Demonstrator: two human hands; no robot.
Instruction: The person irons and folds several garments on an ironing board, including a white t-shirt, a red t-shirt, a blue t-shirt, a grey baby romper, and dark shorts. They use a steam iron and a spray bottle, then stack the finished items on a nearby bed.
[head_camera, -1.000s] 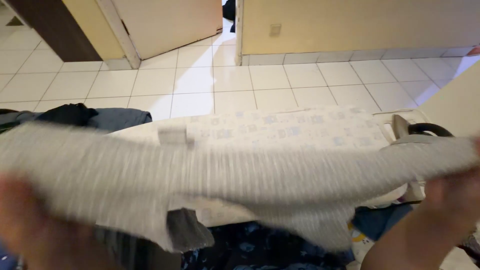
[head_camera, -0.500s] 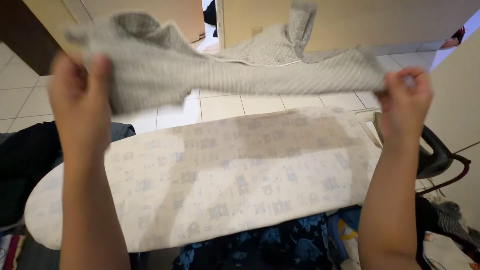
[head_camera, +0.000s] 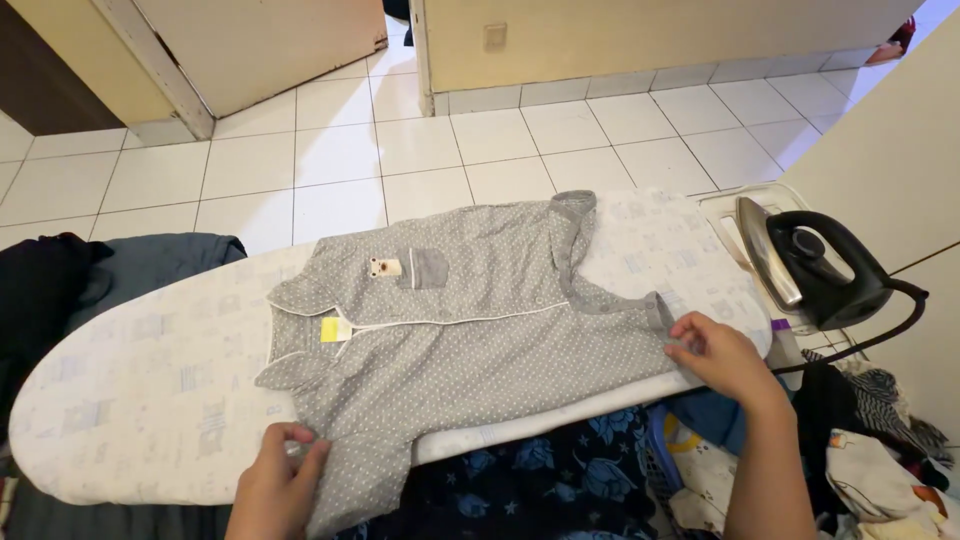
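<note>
White tiled floor (head_camera: 340, 160) behind ironing board (head_camera: 130, 400). Grey dotted shirt (head_camera: 470, 320) spread flat on board. Left hand (head_camera: 280, 480) pinching sleeve at board's near edge; right hand (head_camera: 725, 355) pressing hem, fingers narrow. Iron (head_camera: 815, 265) standing at board's right end.

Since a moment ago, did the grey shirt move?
Yes. The grey dotted shirt came down from the air above the ironing board and now lies flat on it, left hand and right hand at its edges.
</note>
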